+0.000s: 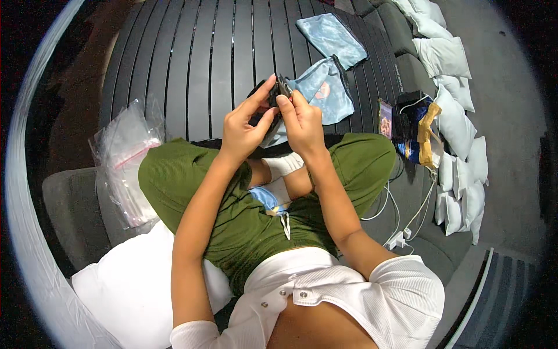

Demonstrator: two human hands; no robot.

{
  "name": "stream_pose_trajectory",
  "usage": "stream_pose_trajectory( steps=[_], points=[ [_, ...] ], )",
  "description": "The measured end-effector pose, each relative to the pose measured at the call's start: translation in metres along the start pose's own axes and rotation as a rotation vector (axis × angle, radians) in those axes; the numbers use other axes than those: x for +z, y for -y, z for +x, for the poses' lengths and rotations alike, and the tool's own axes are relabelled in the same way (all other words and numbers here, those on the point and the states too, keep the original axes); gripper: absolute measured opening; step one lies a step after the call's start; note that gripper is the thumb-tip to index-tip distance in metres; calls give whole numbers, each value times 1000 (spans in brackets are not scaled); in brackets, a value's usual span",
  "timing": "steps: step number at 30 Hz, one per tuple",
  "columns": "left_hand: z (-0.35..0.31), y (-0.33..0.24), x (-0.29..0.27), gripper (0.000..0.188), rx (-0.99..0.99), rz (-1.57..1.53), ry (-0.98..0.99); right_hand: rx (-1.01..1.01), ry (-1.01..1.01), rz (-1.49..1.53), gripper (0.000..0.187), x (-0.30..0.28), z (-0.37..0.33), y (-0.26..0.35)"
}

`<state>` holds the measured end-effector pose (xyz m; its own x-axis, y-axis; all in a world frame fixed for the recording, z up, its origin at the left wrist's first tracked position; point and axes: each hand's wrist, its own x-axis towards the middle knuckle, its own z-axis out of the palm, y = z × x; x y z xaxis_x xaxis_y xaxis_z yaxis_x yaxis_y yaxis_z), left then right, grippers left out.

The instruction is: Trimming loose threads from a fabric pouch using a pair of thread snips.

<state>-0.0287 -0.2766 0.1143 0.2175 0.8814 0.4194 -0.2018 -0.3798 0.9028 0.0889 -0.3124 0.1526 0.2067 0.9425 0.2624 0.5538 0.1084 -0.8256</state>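
Note:
My left hand (250, 131) and my right hand (303, 122) are raised close together over the table's near edge. Between them sits a dark piece (256, 116) with black edging, its kind partly hidden by my fingers. Thumb and fingers of my right hand pinch a small dark, pointed object (283, 86), too small to name. My left fingers curve around the dark piece's other side. A light blue patterned cloth pouch (328, 93) with black trim and a pinkish round mark lies just beyond my right hand. Farther back rests a second light blue piece (332, 39).
A black slatted table (197, 70) spans the front. Clear plastic bags (131, 157) lie at my left, near a white pillow (133, 285). To the right are a phone (385, 118), a blue and gold bag (427, 136), white cables (398, 238) and several pale cushions (444, 58).

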Motion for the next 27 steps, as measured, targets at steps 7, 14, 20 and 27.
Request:
stream_pose_trajectory(
  steps=[7, 14, 20, 27],
  points=[
    [0, 0, -2, 59, 43, 51, 39, -26, 14, -7, 32, -1, 4, 1],
    [-2, 1, -2, 86, -51, -67, 25, -14, 21, 22, 32, -4, 3, 2],
    [-1, 2, -2, 87, -70, -120, 48, -31, 32, 17, 32, -4, 7, 4],
    [0, -1, -1, 88, -58, -130, 47, -1, 47, -17, 29, -6, 10, 3]
  ],
)
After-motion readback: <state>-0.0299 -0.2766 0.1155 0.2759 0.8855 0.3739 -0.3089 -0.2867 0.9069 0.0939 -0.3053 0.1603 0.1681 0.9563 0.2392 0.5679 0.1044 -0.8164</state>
